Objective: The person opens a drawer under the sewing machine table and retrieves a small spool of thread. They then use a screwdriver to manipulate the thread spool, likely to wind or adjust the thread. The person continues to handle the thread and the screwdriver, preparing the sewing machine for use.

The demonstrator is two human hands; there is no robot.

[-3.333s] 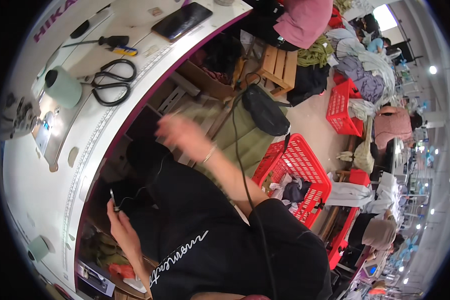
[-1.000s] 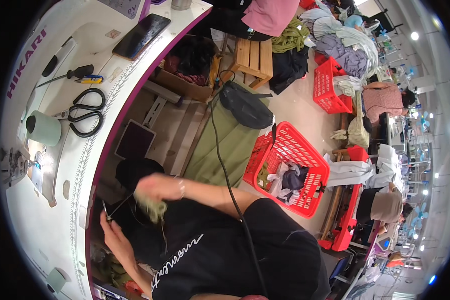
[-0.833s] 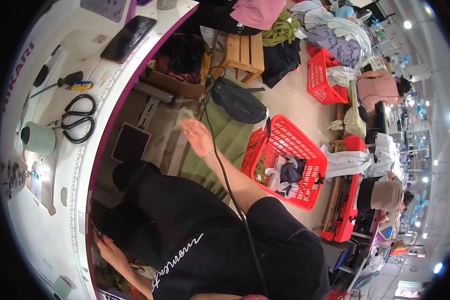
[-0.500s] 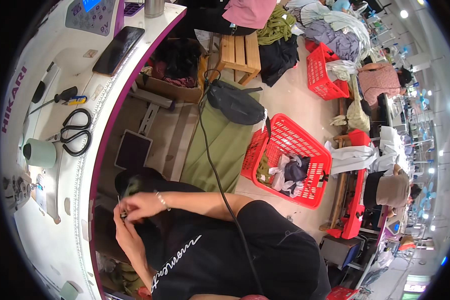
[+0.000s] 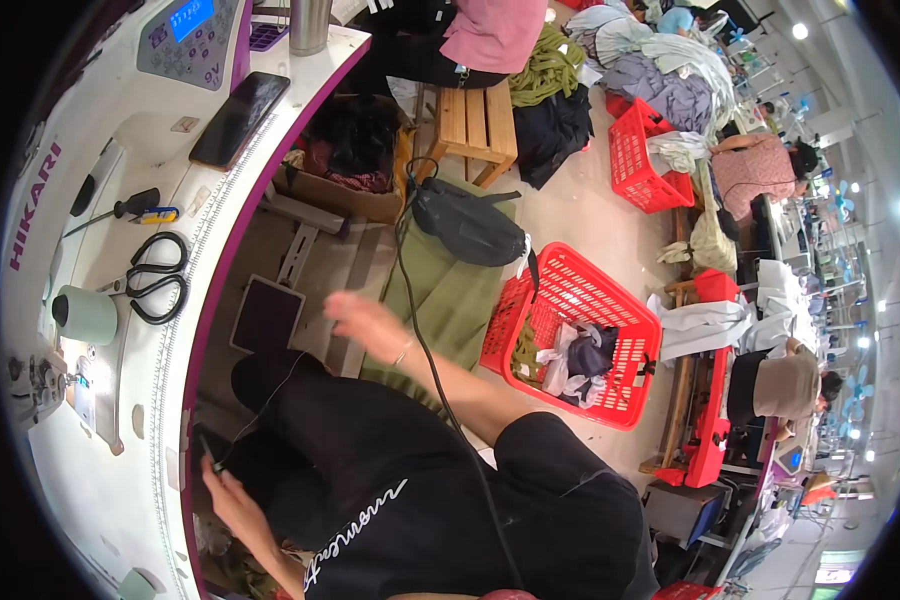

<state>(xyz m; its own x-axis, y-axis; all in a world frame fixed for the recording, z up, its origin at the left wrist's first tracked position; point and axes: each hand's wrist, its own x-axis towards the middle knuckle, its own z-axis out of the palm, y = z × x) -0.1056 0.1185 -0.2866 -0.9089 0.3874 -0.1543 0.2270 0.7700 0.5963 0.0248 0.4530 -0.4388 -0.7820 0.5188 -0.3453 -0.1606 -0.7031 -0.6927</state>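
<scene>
My left hand [image 5: 225,490] is low at the left, by the purple edge of the white sewing table [image 5: 185,380]. Its fingers pinch a thin dark thread [image 5: 260,410] that runs up over the black cloth [image 5: 310,440] on my lap. My right hand [image 5: 365,322], a bracelet on its wrist, is lifted away from the lap, blurred, fingers apart and holding nothing. It hovers over an olive green cloth [image 5: 450,300] on the floor. A black cable [image 5: 440,380] crosses my right forearm.
On the table lie black scissors [image 5: 155,280], a pale green thread spool [image 5: 85,315], a screwdriver [image 5: 120,208] and a phone [image 5: 240,118]. A foot pedal [image 5: 267,315], black bag [image 5: 470,225], wooden stool [image 5: 475,125] and red basket [image 5: 580,330] stand on the floor. Another person [image 5: 760,165] sits far right.
Half a second ago both hands met at my lap. My right hand has since swung up and out over the olive cloth. My left hand dropped lower along the table edge.
</scene>
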